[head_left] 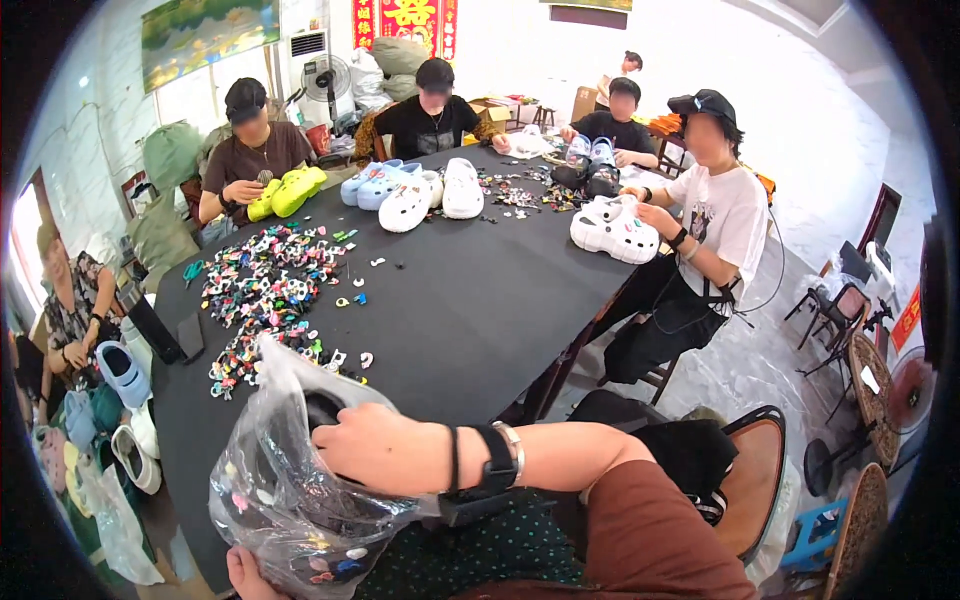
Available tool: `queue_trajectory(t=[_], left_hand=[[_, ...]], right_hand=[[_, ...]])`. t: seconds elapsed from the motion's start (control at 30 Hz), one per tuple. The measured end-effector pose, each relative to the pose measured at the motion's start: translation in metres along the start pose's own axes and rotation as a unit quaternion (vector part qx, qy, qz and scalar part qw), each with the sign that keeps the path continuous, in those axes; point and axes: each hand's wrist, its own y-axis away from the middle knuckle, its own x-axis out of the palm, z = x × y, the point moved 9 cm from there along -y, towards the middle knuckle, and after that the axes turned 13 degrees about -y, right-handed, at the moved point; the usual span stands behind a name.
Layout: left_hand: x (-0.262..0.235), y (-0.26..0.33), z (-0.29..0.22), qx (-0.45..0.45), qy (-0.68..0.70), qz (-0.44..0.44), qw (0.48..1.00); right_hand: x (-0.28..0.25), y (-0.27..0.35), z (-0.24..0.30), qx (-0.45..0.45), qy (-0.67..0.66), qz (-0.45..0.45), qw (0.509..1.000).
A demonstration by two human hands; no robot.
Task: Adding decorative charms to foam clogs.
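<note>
A clear plastic bag (285, 430) stands in front of me at the near table edge. Through its film show dark clogs (335, 535) with small coloured charms on them. My right hand (370, 447) is inside the bag's mouth, fingers curled on a dark clog (318, 408); the fingertips are hidden. At the bag's lower left, my left hand (248, 576) grips the plastic, only partly in view. Just past the bag lies a heap of small colourful shoe charms (275, 275) on the black tabletop (440, 310).
White clogs (405, 205), light blue clogs (370, 183) and dark clogs (600, 175) stand along the far side. Several people sit around the table; one holds yellow-green clogs (290, 192), another a white clog (612, 230). More shoes (122, 375) are at left; a chair (765, 480) is at right.
</note>
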Motion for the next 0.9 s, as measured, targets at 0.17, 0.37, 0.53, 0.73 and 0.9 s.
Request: queue_trajectory(t=[0.17, 0.37, 0.53, 0.73, 0.9], left_hand=[[-0.030, 0.017, -0.056, 0.049, -0.094, -0.137, 0.985], [-0.069, -0.008, -0.071, 0.125, -0.013, -0.237, 0.963], [-0.123, -0.037, -0.046, 0.117, 0.173, -0.197, 0.958], [-0.182, -0.026, -0.034, 0.146, 0.134, -0.318, 0.927], [-0.266, -0.023, 0.004, 0.104, 0.174, -0.431, 0.879]], right_hand=[[-0.056, 0.028, 0.004, 0.009, 0.040, -0.035, 0.999], [-0.080, 0.052, -0.007, 0.086, 0.074, -0.003, 0.994], [-0.078, 0.060, -0.023, 0.098, 0.051, -0.020, 0.994], [-0.065, 0.043, -0.008, 0.041, 0.027, -0.010, 0.999], [-0.062, 0.042, -0.021, 0.057, 0.066, -0.006, 0.996]])
